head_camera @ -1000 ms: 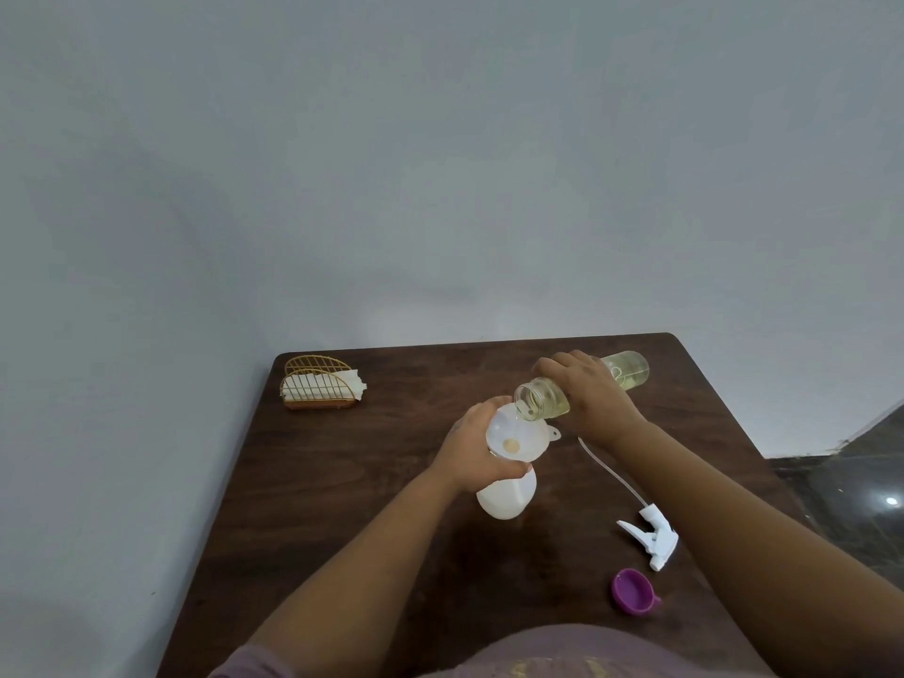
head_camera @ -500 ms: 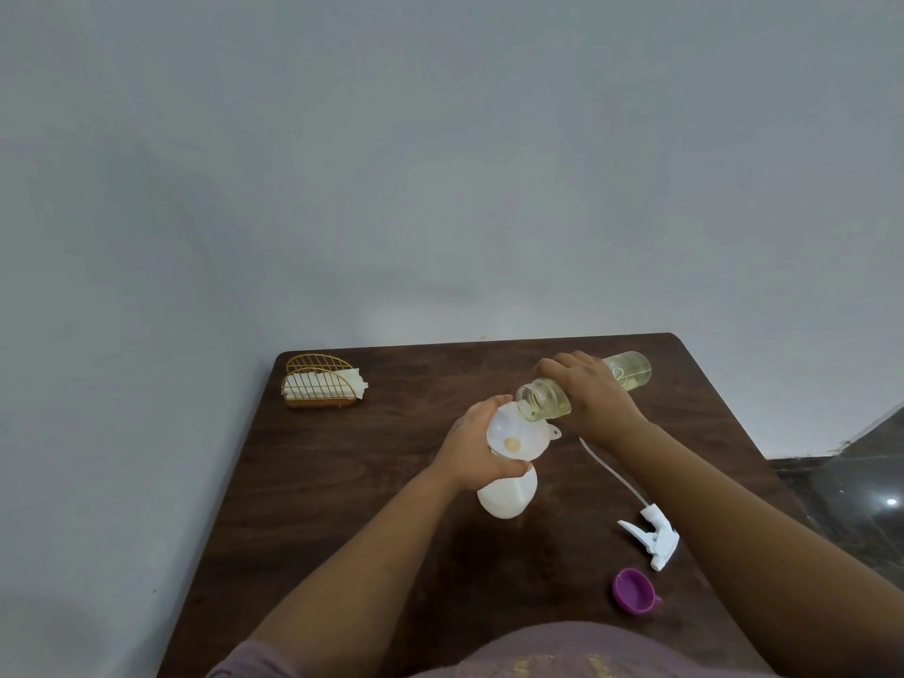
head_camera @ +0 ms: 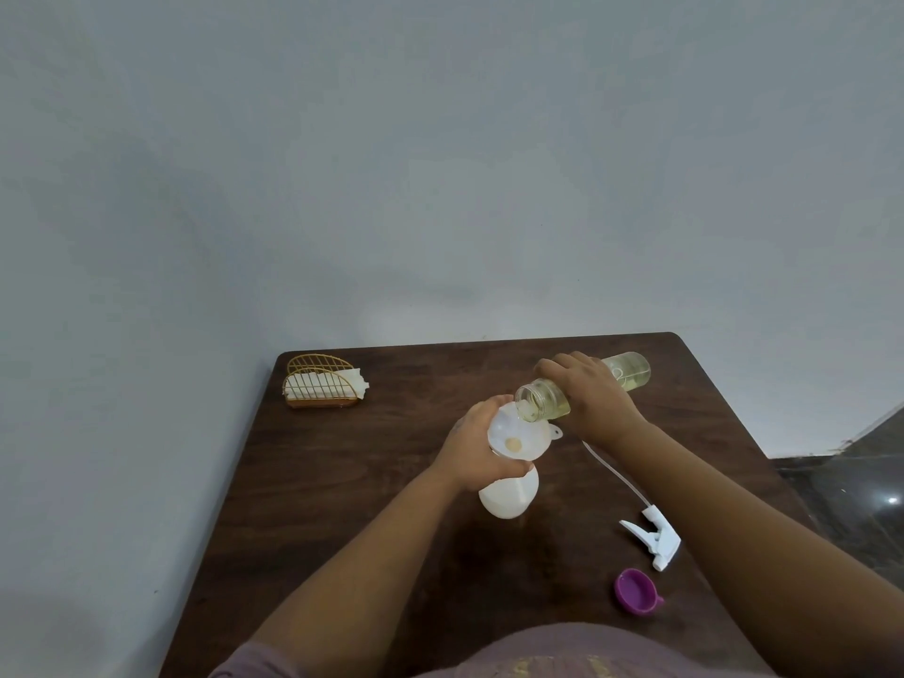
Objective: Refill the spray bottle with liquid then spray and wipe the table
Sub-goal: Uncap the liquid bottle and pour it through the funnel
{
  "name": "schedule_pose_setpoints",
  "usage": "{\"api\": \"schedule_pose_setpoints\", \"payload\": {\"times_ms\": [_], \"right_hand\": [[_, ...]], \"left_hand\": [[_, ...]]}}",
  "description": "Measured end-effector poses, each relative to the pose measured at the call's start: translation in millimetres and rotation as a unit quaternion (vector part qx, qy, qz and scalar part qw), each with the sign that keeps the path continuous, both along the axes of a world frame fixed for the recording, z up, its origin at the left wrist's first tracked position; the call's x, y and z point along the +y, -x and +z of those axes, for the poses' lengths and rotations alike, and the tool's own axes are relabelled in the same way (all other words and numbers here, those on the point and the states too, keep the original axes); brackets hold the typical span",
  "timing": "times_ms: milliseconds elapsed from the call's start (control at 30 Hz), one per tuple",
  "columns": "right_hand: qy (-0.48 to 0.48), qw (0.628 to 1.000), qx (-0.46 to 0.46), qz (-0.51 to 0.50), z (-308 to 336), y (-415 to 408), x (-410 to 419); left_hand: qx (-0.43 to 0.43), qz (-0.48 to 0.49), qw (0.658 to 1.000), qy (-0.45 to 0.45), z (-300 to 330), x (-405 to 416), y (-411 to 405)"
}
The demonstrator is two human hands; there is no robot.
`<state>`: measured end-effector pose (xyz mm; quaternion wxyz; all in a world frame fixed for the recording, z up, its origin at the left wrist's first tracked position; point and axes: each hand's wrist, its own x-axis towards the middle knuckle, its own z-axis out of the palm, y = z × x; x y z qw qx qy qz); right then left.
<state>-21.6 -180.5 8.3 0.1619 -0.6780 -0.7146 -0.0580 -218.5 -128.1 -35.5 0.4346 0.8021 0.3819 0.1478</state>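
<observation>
Nothing shifted, right hand [head_camera: 594, 401] tilting bottle [head_camera: 553, 401] over funnel [head_camera: 518, 433]

Left hand [head_camera: 472, 445] gripping funnel-topped spray bottle [head_camera: 508, 494], right hand [head_camera: 594, 408] tilting clear bottle [head_camera: 543, 401] over funnel [head_camera: 518, 433], trigger head [head_camera: 653, 540] at four o'clock

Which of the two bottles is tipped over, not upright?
The clear bottle of yellowish liquid in the right hand; the white spray bottle stands upright.
</observation>
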Motion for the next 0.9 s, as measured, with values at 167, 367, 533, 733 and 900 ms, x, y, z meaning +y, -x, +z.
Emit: {"api": "schedule_pose_setpoints", "payload": {"times_ms": [167, 367, 533, 733, 900], "right_hand": [[0.002, 1.0, -0.004, -0.001, -1.4, -0.2, 2.7], [0.005, 1.0, -0.005, -0.001, -2.8, -0.4, 3.4], [0.005, 1.0, -0.003, 0.0, -2.1, -0.7, 3.9], [0.005, 1.0, -0.006, 0.0, -5.0, -0.9, 4.0], [0.007, 1.0, -0.01, -0.002, -5.4, -0.6, 4.4]], "left_hand": [[-0.003, 0.0, 1.0, 0.001, -0.9, -0.1, 0.6], [-0.004, -0.001, 1.0, -0.001, -0.9, 0.3, 0.9], [-0.004, 0.0, 1.0, 0.001, -1.0, -0.2, 0.4], [-0.003, 0.001, 1.0, -0.001, -1.4, 0.4, 0.6], [-0.006, 0.0, 1.0, 0.0, -1.4, -1.2, 0.5]]}}
